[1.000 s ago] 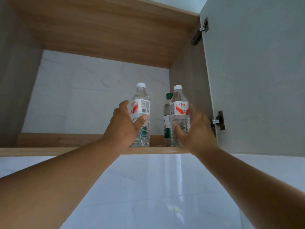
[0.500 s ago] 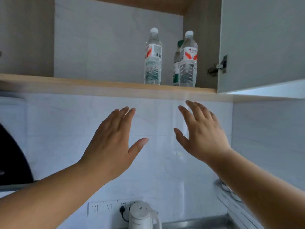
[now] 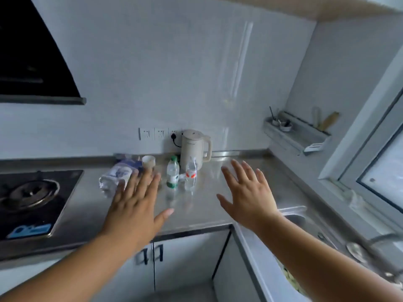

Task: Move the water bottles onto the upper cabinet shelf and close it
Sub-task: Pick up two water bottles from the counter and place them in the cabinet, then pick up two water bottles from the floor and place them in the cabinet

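No lettering is sharp enough to read; the red-marked label on the clear bottle [image 3: 190, 175], the green bottle's label [image 3: 172, 173] and the blue sticker on the stove [image 3: 29, 231] are blurred

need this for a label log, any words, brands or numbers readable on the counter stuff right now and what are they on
None can be read.
Green-cap bottle label: blurred.
Clear bottle red label: blurred.
Kettle front mark: too small.
Stove blue sticker: blurred.
Plastic pack print: blurred.
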